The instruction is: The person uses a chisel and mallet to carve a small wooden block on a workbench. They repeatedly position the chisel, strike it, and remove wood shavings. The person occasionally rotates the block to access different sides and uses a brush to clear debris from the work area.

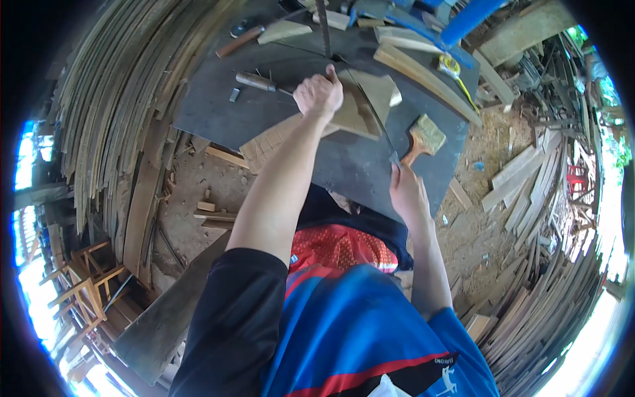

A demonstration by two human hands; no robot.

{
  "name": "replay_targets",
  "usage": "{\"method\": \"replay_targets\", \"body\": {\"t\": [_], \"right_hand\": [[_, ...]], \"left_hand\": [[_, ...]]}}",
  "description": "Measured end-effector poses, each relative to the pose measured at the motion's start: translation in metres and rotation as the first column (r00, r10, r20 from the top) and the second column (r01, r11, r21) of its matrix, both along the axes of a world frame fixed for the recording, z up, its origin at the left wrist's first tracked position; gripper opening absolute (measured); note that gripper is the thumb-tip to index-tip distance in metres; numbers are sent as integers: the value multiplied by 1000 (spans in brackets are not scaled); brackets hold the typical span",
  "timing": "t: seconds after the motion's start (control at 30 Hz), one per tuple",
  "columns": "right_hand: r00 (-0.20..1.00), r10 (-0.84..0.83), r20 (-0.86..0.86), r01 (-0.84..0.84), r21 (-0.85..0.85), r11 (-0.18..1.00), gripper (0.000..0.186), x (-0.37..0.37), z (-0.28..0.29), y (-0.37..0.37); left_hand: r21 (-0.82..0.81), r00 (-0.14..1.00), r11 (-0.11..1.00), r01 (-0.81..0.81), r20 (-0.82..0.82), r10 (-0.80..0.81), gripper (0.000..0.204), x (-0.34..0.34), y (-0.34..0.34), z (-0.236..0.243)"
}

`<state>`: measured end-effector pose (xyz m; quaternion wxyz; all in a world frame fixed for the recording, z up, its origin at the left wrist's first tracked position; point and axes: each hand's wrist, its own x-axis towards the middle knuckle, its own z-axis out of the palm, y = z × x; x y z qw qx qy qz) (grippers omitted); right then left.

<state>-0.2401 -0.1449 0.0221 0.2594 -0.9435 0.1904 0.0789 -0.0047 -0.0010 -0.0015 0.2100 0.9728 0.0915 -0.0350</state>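
Observation:
My left hand is curled, thumb raised, over pale wooden boards on the dark worktop; what its fingers grip is hidden. My right hand is closed at the near end of a long thin metal blade, which slants up-left across the boards. Beside that hand lies a wide brush with a wooden handle. A wood-handled tool and a small grey block lie left of my left hand.
Toward the back are a blue tool frame, a yellow tape measure, another handled tool and offcuts. Timber stacks flank both sides. Wooden chairs stand lower left; scraps litter the dirt floor.

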Motion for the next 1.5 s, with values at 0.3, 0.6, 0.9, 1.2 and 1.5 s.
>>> {"method": "replay_targets", "body": {"t": [0.3, 0.6, 0.9, 1.2, 1.5], "right_hand": [[994, 85, 71, -87, 31, 996, 33, -15, -1, 10], [990, 102, 101, -104, 12, 994, 32, -58, -17, -18], [991, 57, 119, -70, 105, 992, 34, -40, -19, 0], [958, -186, 218, 120, 284, 951, 30, -48, 2, -9], [990, -80, 113, 57, 198, 978, 40, -32, 19, -11]], "left_hand": [[-121, 994, 987, 105, 37, -101, 67, -7, 1, 4], [-152, 992, 983, 106, 86, -94, 70, -12, 5, 0], [-120, 987, 984, 135, 109, -122, 69, -12, 2, 3], [9, 994, 995, 102, 27, -102, 74, -2, 3, 4], [-60, 995, 993, 98, 8, -98, 74, -5, 2, 3]]}}
